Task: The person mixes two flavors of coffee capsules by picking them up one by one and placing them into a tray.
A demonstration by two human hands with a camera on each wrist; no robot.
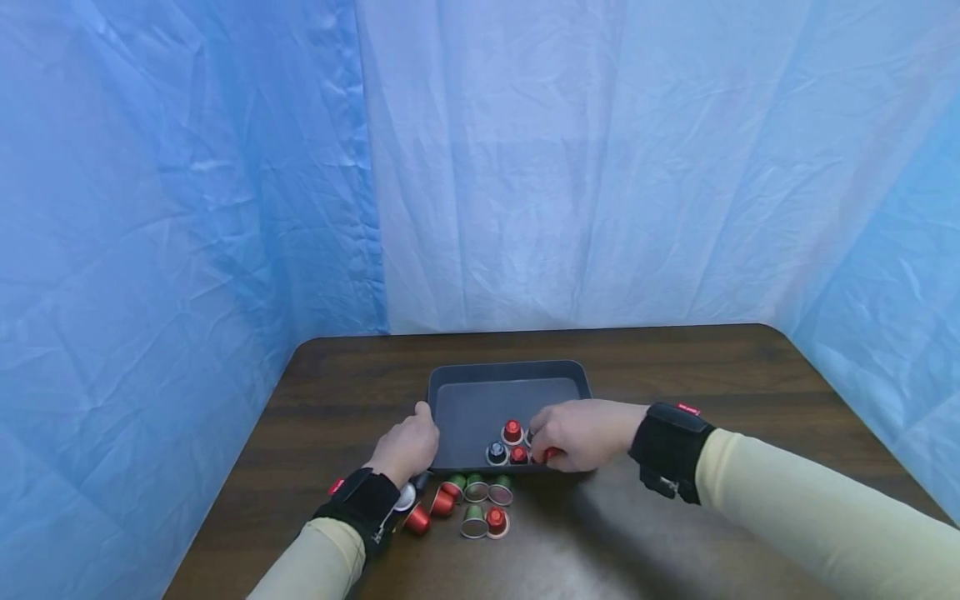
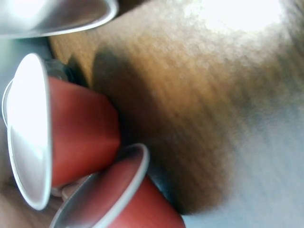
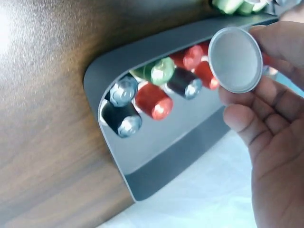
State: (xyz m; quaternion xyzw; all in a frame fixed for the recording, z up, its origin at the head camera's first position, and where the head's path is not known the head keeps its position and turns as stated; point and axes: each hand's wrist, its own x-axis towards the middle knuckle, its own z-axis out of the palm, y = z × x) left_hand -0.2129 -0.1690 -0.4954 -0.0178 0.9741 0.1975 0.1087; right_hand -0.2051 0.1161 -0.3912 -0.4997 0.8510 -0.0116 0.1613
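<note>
Over the front right part of a dark grey baking tray (image 1: 480, 408), my right hand (image 1: 573, 433) pinches a red coffee capsule. Its pale foil lid faces the camera in the right wrist view, where the capsule (image 3: 235, 59) sits between thumb and fingers. Below it, red, green and dark capsules stand inside the tray, among them a red capsule (image 1: 512, 431) and a black capsule (image 1: 497, 453). My left hand (image 1: 408, 446) grips the tray's left edge, thumb at the rim; its other fingers are mostly hidden. Close to the left wrist lies a red capsule (image 2: 83, 128) on its side.
In front of the tray, several loose capsules lie on the dark wooden table (image 1: 652, 358), including a green capsule (image 1: 474, 522) and a red capsule (image 1: 497, 522). Blue and white sheeting (image 1: 525, 167) hangs behind the table and along both sides.
</note>
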